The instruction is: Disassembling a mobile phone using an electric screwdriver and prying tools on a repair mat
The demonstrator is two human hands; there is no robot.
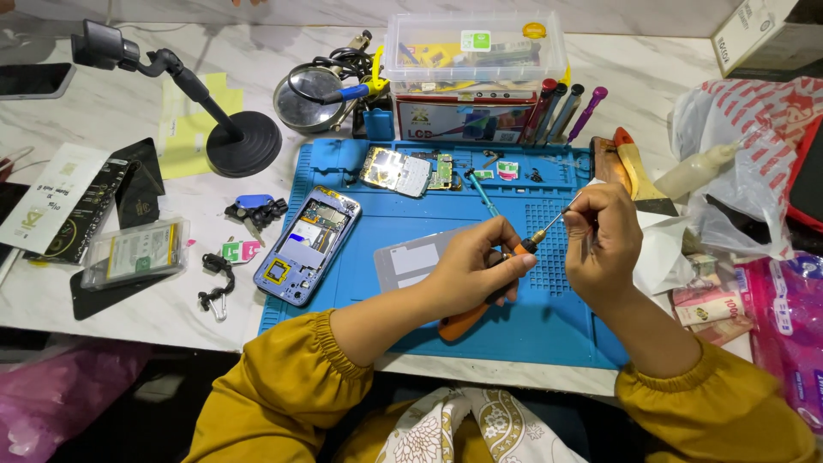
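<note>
Opened phone (306, 244) lies on the mat's (549, 334) left edge — circuit board (396, 170) behind it.

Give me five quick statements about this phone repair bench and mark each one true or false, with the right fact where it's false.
1. The left hand grips an orange and black screwdriver by its handle. True.
2. The right hand is pinching the tip end of the screwdriver's shaft. True.
3. The opened phone lies under the right hand. False: it lies on the left edge of the blue work mat, apart from both hands.
4. The mat is red. False: it is blue.
5. A clear plastic parts box sits at the back of the table, beyond the mat. True.
</note>
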